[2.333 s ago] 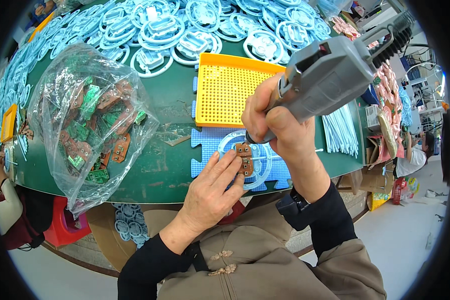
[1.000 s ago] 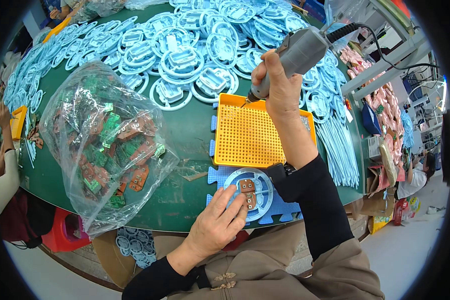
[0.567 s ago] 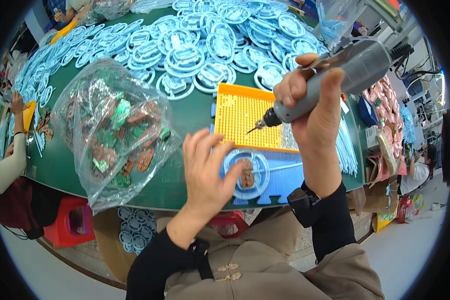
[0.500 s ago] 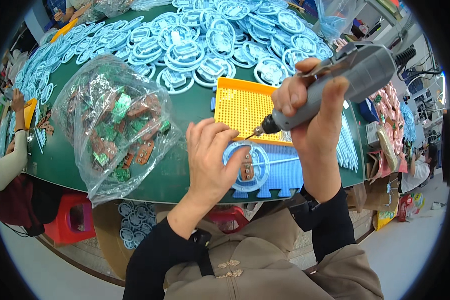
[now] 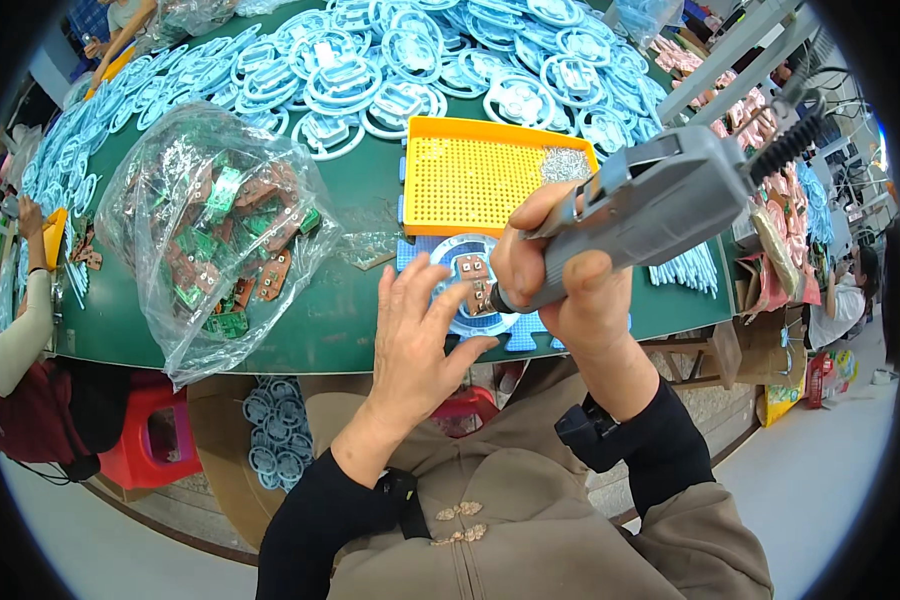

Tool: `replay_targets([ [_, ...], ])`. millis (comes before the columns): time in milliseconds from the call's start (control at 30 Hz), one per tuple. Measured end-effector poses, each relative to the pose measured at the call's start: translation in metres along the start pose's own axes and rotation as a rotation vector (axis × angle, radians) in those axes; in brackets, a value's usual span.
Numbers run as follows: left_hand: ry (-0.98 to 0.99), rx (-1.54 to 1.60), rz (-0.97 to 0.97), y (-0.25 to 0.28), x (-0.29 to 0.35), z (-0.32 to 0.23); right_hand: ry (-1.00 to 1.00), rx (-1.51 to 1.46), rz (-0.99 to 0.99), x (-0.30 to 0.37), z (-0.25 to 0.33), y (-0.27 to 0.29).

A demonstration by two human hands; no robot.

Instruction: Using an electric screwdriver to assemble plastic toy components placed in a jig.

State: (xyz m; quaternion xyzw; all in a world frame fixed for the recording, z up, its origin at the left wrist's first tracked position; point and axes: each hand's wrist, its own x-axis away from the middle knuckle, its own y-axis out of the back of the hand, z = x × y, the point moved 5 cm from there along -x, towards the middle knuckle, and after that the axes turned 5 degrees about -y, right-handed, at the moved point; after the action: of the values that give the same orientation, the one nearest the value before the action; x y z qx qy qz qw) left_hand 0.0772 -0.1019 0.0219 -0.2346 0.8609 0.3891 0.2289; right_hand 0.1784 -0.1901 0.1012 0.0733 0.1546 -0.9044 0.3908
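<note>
My right hand [image 5: 560, 285] grips a grey electric screwdriver [image 5: 660, 205], its tip down on a small brown circuit board [image 5: 473, 280] set in a light blue round plastic part [image 5: 460, 255]. That part lies on a blue foam mat [image 5: 522, 340] at the near edge of the green table [image 5: 365, 305]. My left hand [image 5: 415, 340] rests beside the round part with fingers spread, fingertips touching its near left rim. Just behind stands a yellow perforated screw tray [image 5: 475, 180] with a heap of small screws [image 5: 565, 163] in its far right corner.
A clear plastic bag of green and brown circuit boards [image 5: 215, 235] lies at the left. Several light blue round parts [image 5: 390, 60] cover the far table. Another person's arm [image 5: 25, 310] is at the left edge, by a red stool [image 5: 145, 440]. Racks and boxes stand on the right.
My right hand brought the screwdriver from the yellow tray down onto the board in the round part. My left hand settled at the part's near left side.
</note>
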Motion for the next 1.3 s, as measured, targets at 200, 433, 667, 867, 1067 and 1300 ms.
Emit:
replay_targets([
  [200, 0.034, -0.026, 0.105, -0.009, 0.01, 0.013, -0.025, -0.158, 0.039, 0.004, -0.015, 0.009],
  [433, 0.008, -0.037, 0.1, -0.007, 0.009, 0.013, -0.018, -0.155, 0.044, 0.002, -0.018, 0.011],
  [667, 0.011, -0.025, 0.117, -0.009, 0.012, 0.016, -0.021, -0.053, 0.016, 0.001, -0.014, 0.002],
  [867, 0.01, -0.01, 0.096, -0.009, 0.014, 0.017, 0.012, 0.075, 0.004, 0.001, -0.018, 0.0],
  [1067, -0.055, -0.05, 0.084, -0.007, 0.009, 0.014, 0.001, 0.081, 0.039, 0.001, -0.021, -0.002],
  [1300, -0.046, -0.055, 0.087, -0.008, 0.007, 0.017, -0.003, 0.09, 0.046, -0.002, -0.029, -0.003],
])
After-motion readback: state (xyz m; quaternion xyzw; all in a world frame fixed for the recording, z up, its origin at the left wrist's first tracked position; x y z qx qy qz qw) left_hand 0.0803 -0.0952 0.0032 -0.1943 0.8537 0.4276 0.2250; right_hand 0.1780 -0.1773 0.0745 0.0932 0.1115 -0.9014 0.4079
